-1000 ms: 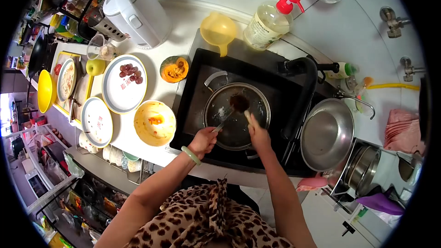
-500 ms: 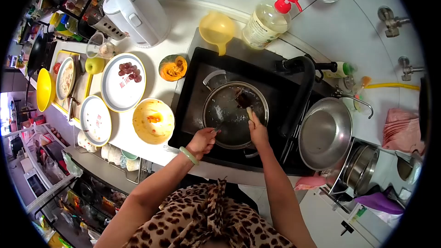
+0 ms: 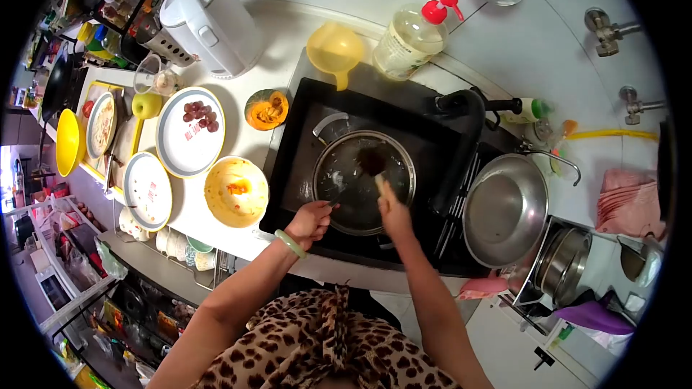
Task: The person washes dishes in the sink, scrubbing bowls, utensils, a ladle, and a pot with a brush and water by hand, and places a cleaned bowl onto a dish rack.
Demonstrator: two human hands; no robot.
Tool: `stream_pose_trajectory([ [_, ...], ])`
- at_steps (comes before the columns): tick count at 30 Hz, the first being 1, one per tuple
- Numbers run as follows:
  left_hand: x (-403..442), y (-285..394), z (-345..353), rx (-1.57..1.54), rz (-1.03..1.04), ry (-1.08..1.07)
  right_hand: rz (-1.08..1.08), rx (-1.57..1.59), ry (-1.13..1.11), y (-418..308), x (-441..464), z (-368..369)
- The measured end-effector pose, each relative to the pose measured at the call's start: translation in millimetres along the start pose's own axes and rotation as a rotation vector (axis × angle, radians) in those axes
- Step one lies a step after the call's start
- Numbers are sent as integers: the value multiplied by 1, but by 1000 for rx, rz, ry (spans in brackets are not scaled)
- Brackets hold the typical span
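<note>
A round metal pot (image 3: 344, 166) with loop handles sits in the black sink (image 3: 295, 126); its inside looks wet and dark. My right hand (image 3: 394, 210) is closed round the light handle of a brush (image 3: 372, 161), whose dark head is inside the pot and blurred by motion. At the pot's near left rim, my left hand (image 3: 311, 222), with a pale green bangle at the wrist, is closed on a thin dark piece that reaches over the rim. What that piece is cannot be made out.
A black faucet (image 3: 468, 144) arches over the sink's right side. A steel basin (image 3: 504, 209) stands right of it. Left are a yellow-stained bowl (image 3: 236, 209), a plate with grapes (image 3: 180, 155), cut pumpkin (image 3: 267, 109) and a kettle (image 3: 216, 29). Behind are a yellow ladle (image 3: 335, 50) and a bottle (image 3: 407, 43).
The brush head has moved slightly within the pot and is now smeared by motion. My right hand has shifted a little left. The left hand keeps its place at the rim.
</note>
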State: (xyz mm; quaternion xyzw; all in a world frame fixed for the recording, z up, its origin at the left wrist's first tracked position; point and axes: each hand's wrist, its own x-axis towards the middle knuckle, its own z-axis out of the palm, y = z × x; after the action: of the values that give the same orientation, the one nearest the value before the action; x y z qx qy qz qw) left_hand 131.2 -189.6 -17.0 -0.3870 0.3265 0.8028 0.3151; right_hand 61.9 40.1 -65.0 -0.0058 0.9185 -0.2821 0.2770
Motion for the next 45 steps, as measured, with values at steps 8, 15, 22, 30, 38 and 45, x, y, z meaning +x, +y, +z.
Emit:
stream_pose_trajectory([
  [8, 9, -8, -26, -409, -128, -178, -29, 20, -119, -13, -31, 2],
  [15, 10, 4, -20, -209, -41, -56, -270, 207, -118, -25, -62, 6],
  [22, -11, -4, -7, 132, 34, 73, 4, -144, -53, -3, 11, -15],
  [30, -8, -7, -8, 68, 10, 104, -126, 26, -191, -32, -66, -5],
  [38, -10, -10, 0, 97, 40, 83, 512, 562, -266, 9, 20, -10],
  [45, 26, -11, -12, 512, -189, -104, 576, 670, -300, 1, 17, -19],
])
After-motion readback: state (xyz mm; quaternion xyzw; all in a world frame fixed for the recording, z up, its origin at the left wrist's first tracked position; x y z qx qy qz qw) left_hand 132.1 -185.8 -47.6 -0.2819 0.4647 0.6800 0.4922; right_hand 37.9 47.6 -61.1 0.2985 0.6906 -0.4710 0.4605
